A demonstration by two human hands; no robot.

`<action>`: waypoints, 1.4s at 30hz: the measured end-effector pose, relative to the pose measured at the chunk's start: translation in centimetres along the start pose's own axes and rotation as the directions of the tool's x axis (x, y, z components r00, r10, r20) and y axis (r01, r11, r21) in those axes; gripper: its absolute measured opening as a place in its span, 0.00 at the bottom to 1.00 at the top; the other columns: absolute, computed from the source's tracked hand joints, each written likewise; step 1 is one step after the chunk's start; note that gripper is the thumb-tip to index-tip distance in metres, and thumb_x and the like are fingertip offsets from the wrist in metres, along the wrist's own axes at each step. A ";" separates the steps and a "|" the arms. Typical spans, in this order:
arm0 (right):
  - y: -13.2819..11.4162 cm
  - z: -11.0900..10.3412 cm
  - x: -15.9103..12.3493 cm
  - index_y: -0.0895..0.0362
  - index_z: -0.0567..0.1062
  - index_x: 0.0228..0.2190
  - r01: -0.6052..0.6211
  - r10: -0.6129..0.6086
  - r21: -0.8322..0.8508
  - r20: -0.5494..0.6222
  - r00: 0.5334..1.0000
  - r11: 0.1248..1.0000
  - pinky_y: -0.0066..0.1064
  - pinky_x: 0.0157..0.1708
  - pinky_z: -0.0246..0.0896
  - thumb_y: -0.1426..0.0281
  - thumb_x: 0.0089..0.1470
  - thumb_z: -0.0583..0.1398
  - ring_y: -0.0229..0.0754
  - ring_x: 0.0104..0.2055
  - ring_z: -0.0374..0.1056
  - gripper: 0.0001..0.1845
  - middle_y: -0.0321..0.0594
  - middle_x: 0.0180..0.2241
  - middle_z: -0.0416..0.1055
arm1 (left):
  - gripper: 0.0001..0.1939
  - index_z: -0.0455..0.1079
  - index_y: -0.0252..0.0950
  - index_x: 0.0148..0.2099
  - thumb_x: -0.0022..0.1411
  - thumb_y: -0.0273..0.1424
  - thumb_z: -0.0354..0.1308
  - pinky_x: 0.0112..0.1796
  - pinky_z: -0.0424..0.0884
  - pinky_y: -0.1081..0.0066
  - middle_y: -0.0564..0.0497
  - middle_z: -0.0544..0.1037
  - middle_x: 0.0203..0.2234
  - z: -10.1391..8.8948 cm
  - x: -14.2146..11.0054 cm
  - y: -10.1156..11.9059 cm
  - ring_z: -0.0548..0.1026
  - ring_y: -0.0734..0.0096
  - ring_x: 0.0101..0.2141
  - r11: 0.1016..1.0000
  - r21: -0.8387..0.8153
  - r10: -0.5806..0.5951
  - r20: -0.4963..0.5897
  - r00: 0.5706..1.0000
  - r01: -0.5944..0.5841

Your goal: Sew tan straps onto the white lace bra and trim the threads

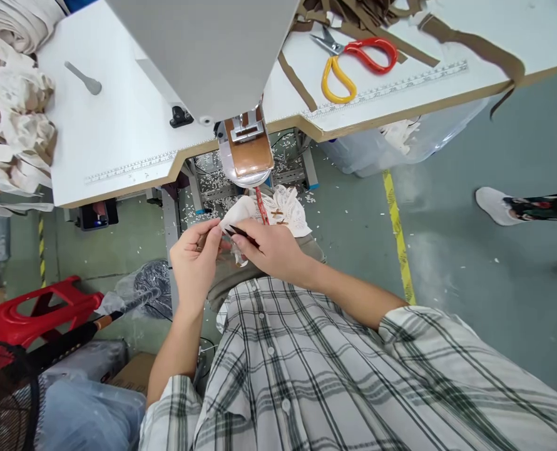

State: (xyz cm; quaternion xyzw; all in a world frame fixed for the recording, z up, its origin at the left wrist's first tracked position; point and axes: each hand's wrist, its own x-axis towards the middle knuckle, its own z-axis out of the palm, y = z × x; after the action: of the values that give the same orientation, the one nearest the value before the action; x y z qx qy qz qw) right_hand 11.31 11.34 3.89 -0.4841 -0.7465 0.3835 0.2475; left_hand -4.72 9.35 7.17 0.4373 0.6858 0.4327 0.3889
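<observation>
Your plaid shirt (288, 376) fills the foreground, and just beyond it comes the white lace garment (293, 210), two little brown bows on it, bunched at your lap. Your left hand (194, 260) has its edge pinched between thumb and fingers, forearm rising steeply, so the cloth sits right at those fingertips. In from the other side comes your right hand (278, 254), back upward, curled round a dark pointed tool (243, 236) whose tips aim at your left thumb; the garment spreads out past its knuckles. A red strip (261, 205) runs down to the cloth from the sewing machine (208, 56). Now the containers! Under the right side of the table (119, 134), a clear bin (353, 153) holds white cloth pieces (400, 134). Beneath the left side hangs a dark tray (110, 216), contents too small to tell. Bottom left, beside the red stool (39, 310), sits a clear plastic bin, too blurred to read inside. Up top, scissors (337, 59) lie by brown strips (367, 22).
</observation>
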 end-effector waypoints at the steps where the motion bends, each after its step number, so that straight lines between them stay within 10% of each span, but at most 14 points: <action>1: -0.1 -0.1 0.0 0.56 0.74 0.48 -0.007 0.007 0.002 0.013 1.000 1.000 0.28 0.29 0.50 0.60 0.68 0.49 0.40 0.29 0.69 0.19 0.39 0.30 0.78 | 0.11 0.79 0.38 0.44 0.62 0.37 0.64 0.26 0.76 0.75 0.52 0.81 0.28 0.0 0.0 0.1 0.80 0.72 0.25 1.000 0.008 0.000 0.003 1.000 0.000; 20: 0.1 -0.2 0.5 0.55 0.75 0.38 -0.104 0.111 -0.103 0.071 0.991 0.989 0.30 0.27 0.39 0.61 0.66 0.52 0.39 0.27 0.63 0.16 0.38 0.26 0.73 | 0.11 0.79 0.37 0.43 0.62 0.37 0.63 0.26 0.77 0.74 0.52 0.80 0.28 0.3 -0.2 -0.9 0.79 0.71 0.25 0.998 0.064 -0.025 0.061 0.998 0.021; 29: 0.5 -2.3 -1.6 0.53 0.68 0.35 -0.175 0.273 0.557 -0.098 0.957 0.812 0.30 0.23 0.53 0.55 0.65 0.52 0.37 0.20 0.59 0.15 0.32 0.21 0.64 | 0.12 0.79 0.35 0.41 0.58 0.37 0.66 0.21 0.69 0.78 0.53 0.79 0.23 0.1 0.1 -3.9 0.76 0.74 0.22 0.968 -0.076 -0.232 0.084 0.969 0.238; 34: 1.1 -1.5 -0.7 0.55 0.72 0.36 -0.034 0.052 0.191 -0.090 0.995 0.981 0.29 0.32 0.57 0.62 0.58 0.62 0.39 0.31 0.66 0.10 0.37 0.31 0.72 | 0.12 0.79 0.36 0.43 0.60 0.38 0.65 0.20 0.68 0.78 0.51 0.81 0.27 0.5 -0.5 -3.2 0.79 0.72 0.25 0.975 -0.078 -0.202 0.084 0.976 0.208; 42: 1.6 0.3 0.4 0.57 0.78 0.37 0.078 -0.086 -0.155 -0.046 0.995 0.985 0.31 0.33 0.51 0.62 0.66 0.56 0.40 0.36 0.68 0.14 0.41 0.36 0.76 | 0.10 0.77 0.37 0.44 0.65 0.36 0.60 0.32 0.76 0.71 0.49 0.83 0.33 1.1 -1.3 -2.3 0.82 0.68 0.29 0.987 0.145 0.062 0.065 0.996 -0.071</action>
State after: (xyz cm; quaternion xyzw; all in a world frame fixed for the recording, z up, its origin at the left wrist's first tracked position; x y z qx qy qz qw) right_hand 11.79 11.98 2.38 -0.4803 -0.7863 0.3019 0.2446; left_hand -3.93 7.79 4.84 0.5001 0.6888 0.3804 0.3616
